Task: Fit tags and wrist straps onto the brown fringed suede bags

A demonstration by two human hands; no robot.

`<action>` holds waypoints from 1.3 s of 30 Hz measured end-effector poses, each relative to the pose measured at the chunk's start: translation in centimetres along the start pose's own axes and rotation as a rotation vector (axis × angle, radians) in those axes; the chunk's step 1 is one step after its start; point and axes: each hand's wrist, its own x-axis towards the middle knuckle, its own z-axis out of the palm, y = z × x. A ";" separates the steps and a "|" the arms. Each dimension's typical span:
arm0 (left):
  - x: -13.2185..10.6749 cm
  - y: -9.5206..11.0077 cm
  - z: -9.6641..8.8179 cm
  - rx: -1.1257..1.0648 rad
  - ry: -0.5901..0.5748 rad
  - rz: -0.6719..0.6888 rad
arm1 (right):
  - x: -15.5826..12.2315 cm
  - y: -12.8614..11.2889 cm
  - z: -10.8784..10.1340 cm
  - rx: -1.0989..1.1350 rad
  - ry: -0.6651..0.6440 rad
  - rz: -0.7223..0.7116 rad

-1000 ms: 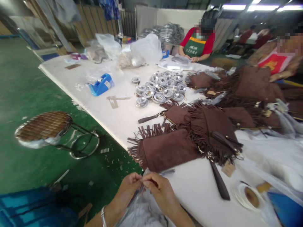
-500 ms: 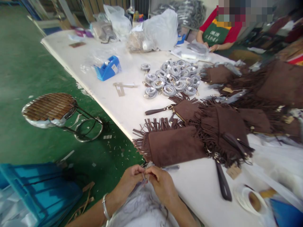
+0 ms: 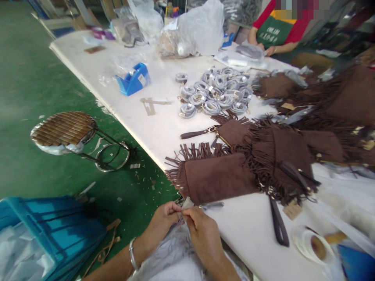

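Observation:
Close to my body at the table edge, my left hand (image 3: 162,223) and my right hand (image 3: 203,228) meet with fingertips pinched together. A small pale, thin scrap (image 3: 188,203) pokes up between them; whether it is plastic or paper I cannot tell. My right fingers pinch it. What my left fingers grip is hidden. Just beyond the hands lies a dark brown fringed suede bag (image 3: 221,177). A slim grey-wrapped piece (image 3: 213,205) rests on the table by my right hand.
Wrapped strap coils (image 3: 215,93), a blue tape dispenser (image 3: 133,80) and more brown bags (image 3: 293,152) cover the table (image 3: 123,111). A tape roll (image 3: 315,246) lies at right. On the floor stand a stool (image 3: 64,128) and a blue crate (image 3: 55,238). A co-worker (image 3: 277,33) works across.
The pale scrap shows more clearly above my fingertips now. Both hands stay pinched close together. The view has tipped slightly downward.

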 end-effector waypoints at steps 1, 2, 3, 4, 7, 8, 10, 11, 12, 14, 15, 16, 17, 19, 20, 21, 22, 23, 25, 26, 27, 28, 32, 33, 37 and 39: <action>0.0 -0.1 0.0 0.006 0.007 -0.006 | 0.0 -0.1 0.0 -0.011 0.002 0.004; 0.0 -0.2 0.0 0.010 0.016 -0.013 | 0.0 -0.1 0.0 -0.022 0.004 0.008; 0.0 -0.3 -0.1 0.012 0.022 -0.022 | 0.0 -0.2 -0.1 -0.034 0.003 0.011; 0.0 -0.4 -0.1 0.012 0.026 -0.029 | 0.0 -0.2 0.0 -0.046 0.003 0.014; 0.0 -0.7 -0.1 0.021 0.031 -0.008 | 0.0 -0.1 0.2 -0.080 -0.004 0.022; 0.0 -0.7 0.0 0.027 0.032 0.007 | 0.0 0.0 0.3 -0.092 -0.005 0.029; -0.2 -0.6 0.1 0.037 0.029 0.027 | 0.1 0.1 0.5 -0.121 -0.007 0.044; -0.3 -0.5 0.1 0.041 0.025 0.030 | 0.1 0.1 0.5 -0.137 -0.012 0.050; -0.5 -0.3 0.2 0.042 0.019 0.032 | 0.1 0.1 0.6 -0.152 -0.017 0.055; -0.8 0.1 0.4 0.046 0.003 0.040 | 0.2 -0.1 0.5 -0.180 -0.027 0.054; -0.9 0.2 0.4 0.050 -0.003 0.045 | 0.2 -0.3 0.4 -0.193 -0.031 0.052; -1.0 0.4 0.5 0.059 -0.008 0.052 | 0.2 -0.4 0.3 -0.205 -0.035 0.053; -1.0 0.4 0.5 0.076 -0.007 0.061 | 0.3 -0.6 0.3 -0.221 -0.040 0.057; -0.8 0.3 0.4 0.131 0.017 0.090 | 0.3 -0.8 0.3 -0.250 -0.048 0.069; -0.7 0.2 0.4 0.164 0.035 0.107 | 0.4 -0.8 0.4 -0.263 -0.049 0.075; -0.6 0.0 0.3 0.194 0.055 0.122 | 0.4 -0.8 0.5 -0.274 -0.045 0.078; -0.5 -0.1 0.2 0.216 0.074 0.130 | 0.3 -0.8 0.7 -0.283 -0.039 0.077; -0.5 -0.2 0.2 0.228 0.093 0.134 | 0.3 -0.8 0.9 -0.289 -0.031 0.074; -0.5 -0.4 0.1 0.238 0.116 0.128 | 0.3 -0.7 1.2 -0.293 -0.012 0.075; -0.5 -0.4 0.2 0.240 0.125 0.126 | 0.2 -0.7 1.4 -0.293 -0.003 0.082; -0.5 -0.4 0.2 0.245 0.132 0.129 | 0.2 -0.7 1.5 -0.290 0.003 0.095; -0.6 -0.4 0.3 0.253 0.137 0.133 | 0.1 -0.7 1.6 -0.283 0.007 0.108; -0.7 -0.5 0.5 0.271 0.146 0.149 | -0.1 -0.6 1.5 -0.218 0.034 0.148; -0.7 -0.6 0.5 0.265 0.145 0.151 | -0.2 -0.4 1.4 -0.194 0.045 0.164; -0.6 -0.9 0.3 0.256 0.142 0.141 | -0.2 0.2 1.1 -0.079 0.037 0.218; -0.5 -1.0 0.3 0.247 0.145 0.123 | -0.2 0.4 1.0 -0.023 0.026 0.232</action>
